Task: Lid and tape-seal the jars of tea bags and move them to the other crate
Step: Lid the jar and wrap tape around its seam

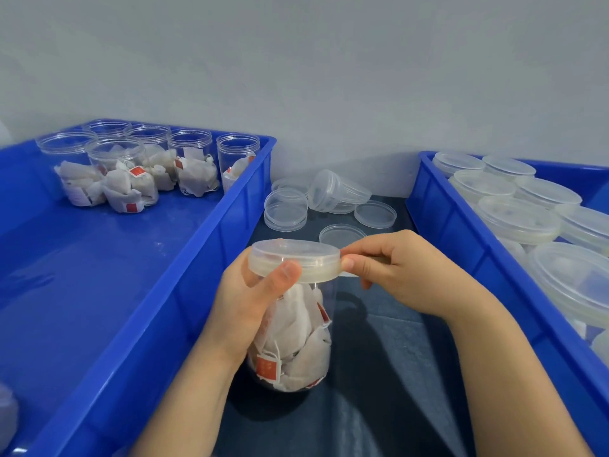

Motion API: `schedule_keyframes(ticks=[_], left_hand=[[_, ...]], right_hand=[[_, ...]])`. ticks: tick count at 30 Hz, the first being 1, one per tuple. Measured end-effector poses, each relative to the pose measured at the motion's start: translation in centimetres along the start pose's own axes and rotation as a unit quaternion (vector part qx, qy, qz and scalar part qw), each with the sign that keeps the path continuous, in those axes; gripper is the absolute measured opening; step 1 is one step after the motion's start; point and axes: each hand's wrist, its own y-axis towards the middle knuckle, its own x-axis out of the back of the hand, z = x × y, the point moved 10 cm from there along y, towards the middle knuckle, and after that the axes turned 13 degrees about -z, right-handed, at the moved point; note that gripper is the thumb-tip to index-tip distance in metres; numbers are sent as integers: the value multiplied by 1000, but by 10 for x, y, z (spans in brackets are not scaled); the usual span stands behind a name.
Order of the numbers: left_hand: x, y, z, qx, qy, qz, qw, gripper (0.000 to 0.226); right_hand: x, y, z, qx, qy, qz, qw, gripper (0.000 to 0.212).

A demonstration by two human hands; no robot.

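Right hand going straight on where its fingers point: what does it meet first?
The lid on the held jar; the right hand, pinching what looks like tape, seems to touch its rim.

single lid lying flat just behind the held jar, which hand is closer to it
Right. The right hand, pinching tape, lies just in front of that lid; the left hand grips the jar further left, nearer the camera.

You're at a small packing station: deep blue plastic crates (197, 275) on both sides, clear plastic jars of tea bags (194, 163) upper left.
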Motion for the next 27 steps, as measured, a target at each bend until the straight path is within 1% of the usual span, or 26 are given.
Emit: schedule_keyframes(ticks=[1,2,4,5,8,9,10,11,13,14,15,17,19,21,24,25,26,27], left_hand=[[-2,-1,0,2,-3,14,1000,87],[-4,-2,1,6,-6,26,1000,96],[-7,-3,1,12,-13,28,999,115],[-8,-4,0,4,-17,23,1000,119],[-9,-3,-13,-55,-15,4,998,127],[-8,-4,-15,-63,-11,-10,998,125],[-6,-5,-15,-68,-6,-22,997,116],[-4,-5,-14,-76,11,-35,996,100],[1,-7,-13,-96,84,-57,990,61],[2,-8,-13,-103,105,-65,987,52],[2,-8,-12,-104,105,-68,987,51],[2,-7,-11,-95,81,-74,989,64],[-2,-8,-12,-96,73,-70,990,69],[-6,-11,-13,-102,75,-74,989,74],[4,-9,-15,-110,86,-129,982,87],[9,-8,-15,-111,92,-145,979,89],[12,-8,-16,-114,99,-159,976,89],[14,-9,-16,-115,104,-169,973,87]], right_hand=[[-1,-3,4,6,10,16,1000,24],[0,-5,7,11,21,26,999,26],[2,-9,11,20,34,37,999,19],[4,-10,12,21,40,38,998,18],[9,-10,15,26,51,23,998,19],[10,-11,15,23,56,22,998,18],[10,-11,15,20,58,22,998,18],[11,-11,14,17,54,20,998,18],[12,-11,11,11,30,11,999,19],[13,-10,9,7,9,5,1000,18],[14,-8,7,4,-20,-2,1000,21],[18,-6,5,-1,-90,-29,995,35],[21,-6,13,5,-152,-51,987,41],[18,-9,31,32,-209,-61,976,40],[9,-14,57,101,-294,-75,947,36],[5,-15,61,121,-302,-70,943,30],[3,-16,60,125,-292,-56,947,25],[2,-16,56,111,-262,-35,958,23]])
